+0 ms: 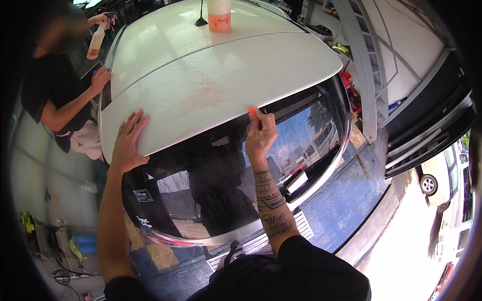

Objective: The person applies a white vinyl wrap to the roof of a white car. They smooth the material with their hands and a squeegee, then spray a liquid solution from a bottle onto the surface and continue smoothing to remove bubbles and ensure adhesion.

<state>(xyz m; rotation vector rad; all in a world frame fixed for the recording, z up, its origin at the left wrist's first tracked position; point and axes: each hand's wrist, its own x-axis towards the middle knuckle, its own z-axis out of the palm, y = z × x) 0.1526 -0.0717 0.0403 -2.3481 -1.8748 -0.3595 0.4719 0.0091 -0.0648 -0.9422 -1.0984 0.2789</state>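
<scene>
A white car roof fills the upper middle, with faint reddish smears near its rear edge. My left hand rests on the roof's rear left corner, fingers spread. At the roof's rear lip, above the dark rear window, my right hand pinches a small orange piece. A bottle of pinkish liquid stands farther forward on the roof, beside a short antenna.
A co-worker at the car's left side holds a spray bottle and touches the roof edge. A metal ladder stands at the right. Tools and cables lie lower left; parked cars show outside at right.
</scene>
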